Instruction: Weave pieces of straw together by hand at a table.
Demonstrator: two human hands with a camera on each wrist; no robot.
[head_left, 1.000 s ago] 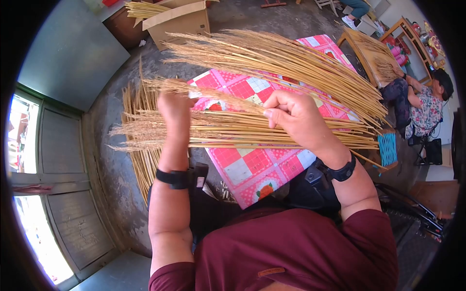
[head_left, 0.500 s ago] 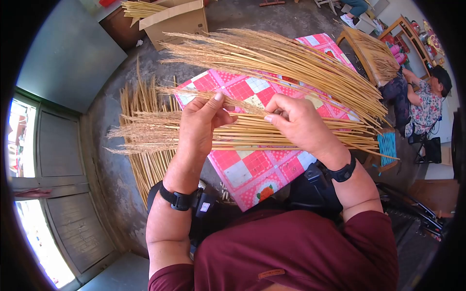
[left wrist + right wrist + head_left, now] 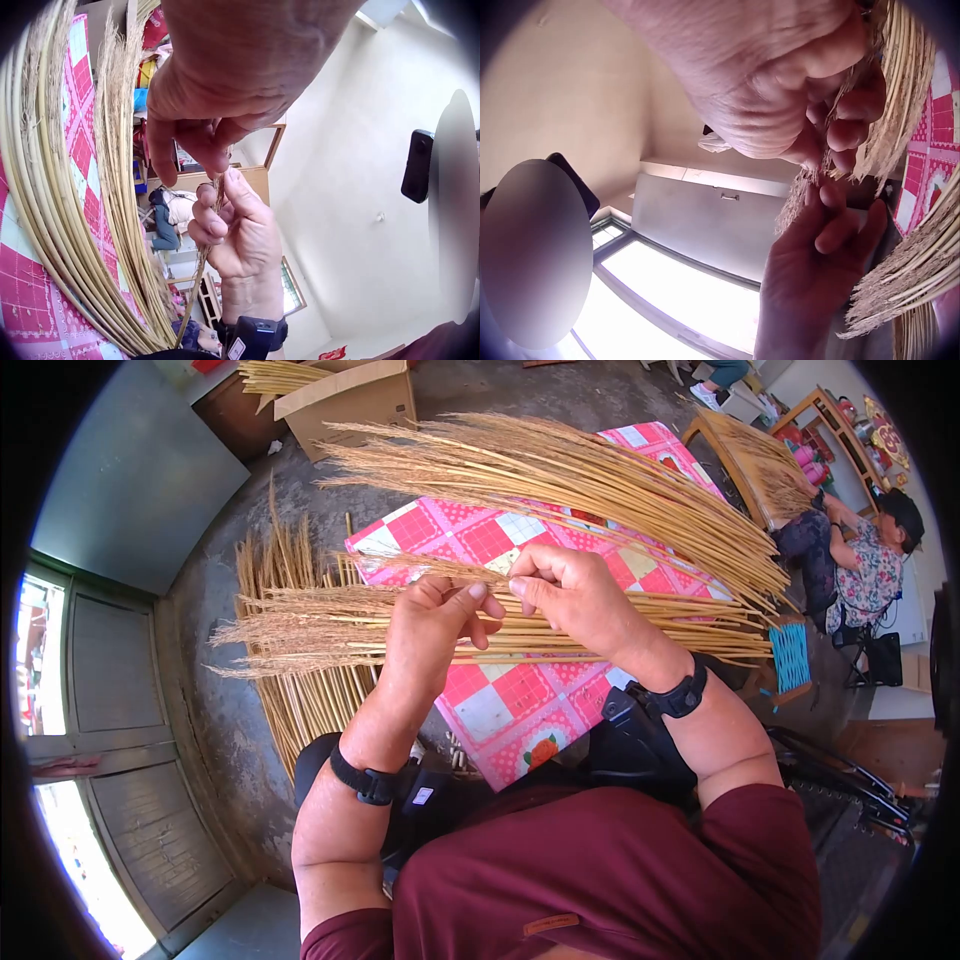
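Both hands are on one dry reed stalk with a feathery plume (image 3: 420, 561), held above the pink checked tablecloth (image 3: 495, 705). My right hand (image 3: 578, 600) pinches it between thumb and curled fingers; in the left wrist view the stem (image 3: 194, 300) runs down past that palm. Thumb and forefinger of my left hand (image 3: 428, 632) pinch the plume just beside the right fingertips, with the other fingers loosely bent. Under the hands lies a bundle of reeds (image 3: 640, 628), plumes to the left. A larger reed bundle (image 3: 590, 485) lies beyond it on the cloth.
More reeds (image 3: 320, 705) lean at the left, low beside the table. A cardboard box (image 3: 350, 405) with stalks stands at the far left. At the right are a stool with blue webbing (image 3: 790, 657) and a seated person (image 3: 868, 565) by a wooden table (image 3: 750, 465).
My left hand has come back rightward from the plume's far end to beside the right hand. The right hand keeps its pinch and has shifted slightly left.
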